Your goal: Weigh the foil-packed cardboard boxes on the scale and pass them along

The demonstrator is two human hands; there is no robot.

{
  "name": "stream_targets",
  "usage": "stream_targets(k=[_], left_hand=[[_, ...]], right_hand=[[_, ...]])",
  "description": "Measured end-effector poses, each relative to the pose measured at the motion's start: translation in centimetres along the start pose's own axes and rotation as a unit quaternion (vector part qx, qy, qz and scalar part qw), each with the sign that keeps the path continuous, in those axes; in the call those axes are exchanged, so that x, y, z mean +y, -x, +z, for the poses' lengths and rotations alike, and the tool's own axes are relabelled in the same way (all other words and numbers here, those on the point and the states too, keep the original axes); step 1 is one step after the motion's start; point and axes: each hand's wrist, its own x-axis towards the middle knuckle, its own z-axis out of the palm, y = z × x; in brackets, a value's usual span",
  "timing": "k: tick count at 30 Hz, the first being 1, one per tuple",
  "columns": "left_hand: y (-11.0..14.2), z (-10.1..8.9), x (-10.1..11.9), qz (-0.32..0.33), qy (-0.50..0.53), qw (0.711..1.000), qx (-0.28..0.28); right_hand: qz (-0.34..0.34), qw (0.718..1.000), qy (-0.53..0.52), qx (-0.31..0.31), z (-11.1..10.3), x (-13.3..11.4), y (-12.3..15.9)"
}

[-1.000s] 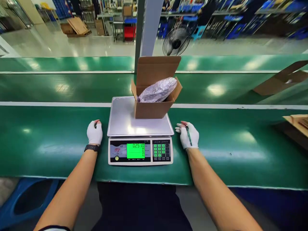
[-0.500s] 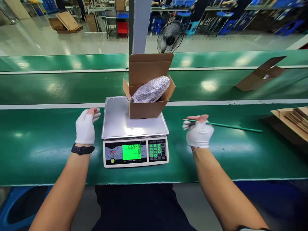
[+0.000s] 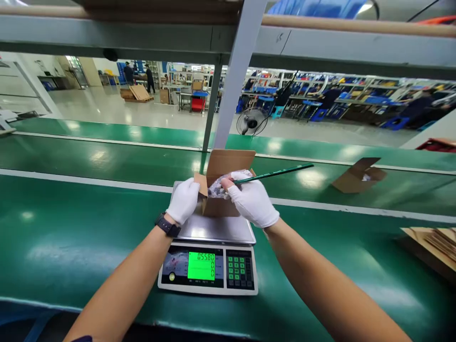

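An open cardboard box point(image 3: 223, 208) stands on the metal pan of a digital scale point(image 3: 208, 270), whose lit display reads 05580 on its top line. Inside lies a clear plastic-wrapped bundle point(image 3: 214, 190), partly covered by my right hand. My left hand point(image 3: 184, 200), in a white glove, is closed on the box's left side flap. In my gloved right hand point(image 3: 251, 199) a long thin green pencil point(image 3: 278, 174) is held, pointing up to the right. The fingers of that hand are over the bundle at the box's opening; whether they press on it I cannot tell.
On the green belt to the right sits another open cardboard box point(image 3: 356, 178). Flat cardboard pieces point(image 3: 432, 244) are stacked at the right edge. A grey post point(image 3: 233, 80) rises behind the scale, and a fan point(image 3: 251, 122) stands beyond the line.
Both hands have moved inward from either side of the scale to the box. My left hand has taken hold of its flap; the pencil came along in my right. The view has tilted up.
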Motion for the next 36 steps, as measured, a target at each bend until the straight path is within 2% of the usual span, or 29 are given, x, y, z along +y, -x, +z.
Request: stream_targets(k=[2,4,8,18,22,36], left_hand=[[0.6,-0.2,-0.4,-0.019,0.051,0.998,-0.016],[1.0,-0.4,-0.4,-0.025,0.059,0.998,-0.017],[1.0,-0.5,0.0,-0.016,0.034,0.999,-0.011],[1.0,-0.2,-0.5,0.01,0.049,0.999,-0.007],[1.0,-0.2,-0.7,-0.001,0.074,0.997,-0.018],[1.3,-0.1,-0.6,-0.019,0.083,0.996,-0.015]], right_hand=[[0.019,0.998,-0.004,-0.053,0.8,-0.3,-0.7],[0.029,0.994,-0.015,-0.103,1.5,-0.8,-1.1],[0.025,0.991,0.011,-0.132,2.1,-1.6,-1.4],[0.025,0.994,-0.004,-0.111,2.4,-1.1,-1.2],[0.02,0.996,-0.009,-0.09,2.7,-0.7,-1.1],[0.016,0.996,0.026,-0.085,2.5,-0.8,-1.3]])
